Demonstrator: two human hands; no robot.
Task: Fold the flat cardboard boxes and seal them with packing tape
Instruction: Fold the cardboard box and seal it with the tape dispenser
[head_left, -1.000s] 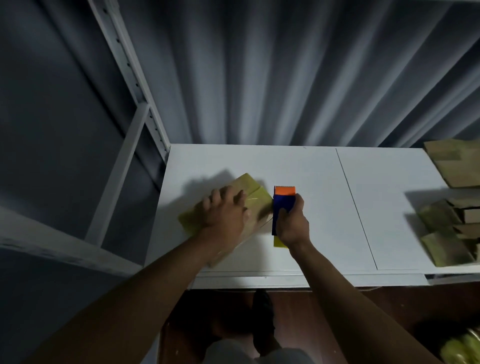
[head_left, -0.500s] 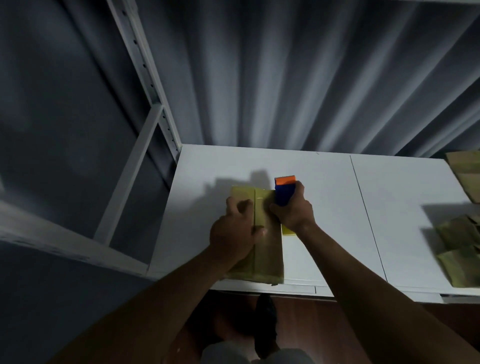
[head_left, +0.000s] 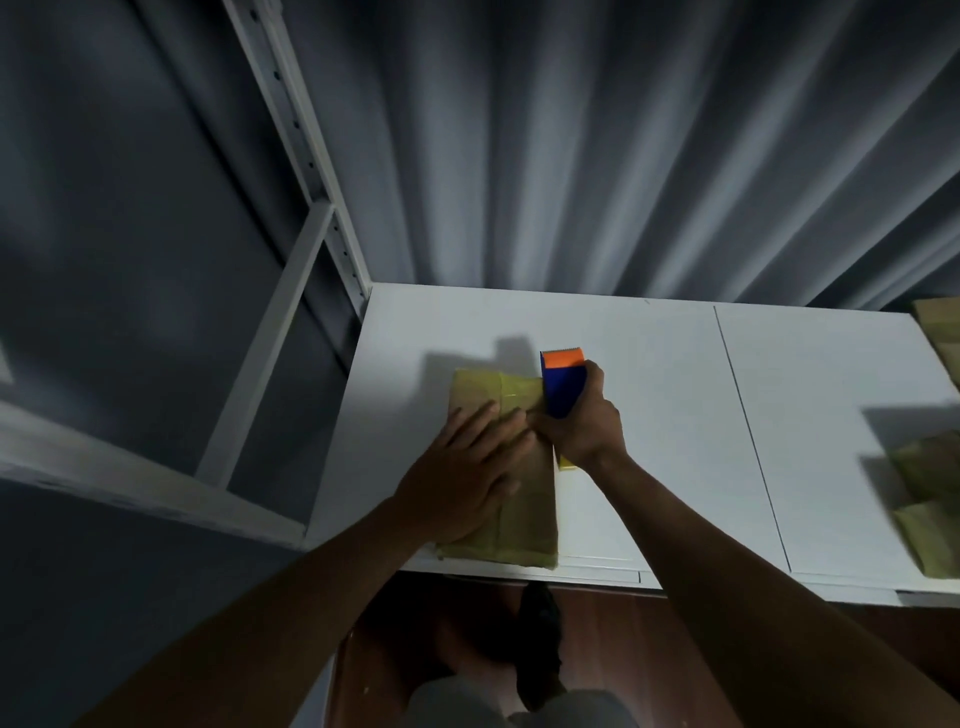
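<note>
One flat, rectangular cardboard box (head_left: 498, 467) lies under my left hand (head_left: 462, 483), fingers straight, pressing; just right of it, my right hand (head_left: 582, 426) grips one blue-and-orange plastic tape dispenser (head_left: 563, 379) at its edge.

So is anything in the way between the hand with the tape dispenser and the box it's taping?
Nothing visible. The right hand holds the tape dispenser right at the cardboard box's right edge. The left hand lies flat on the box, beside the dispenser rather than in front of it.
</note>
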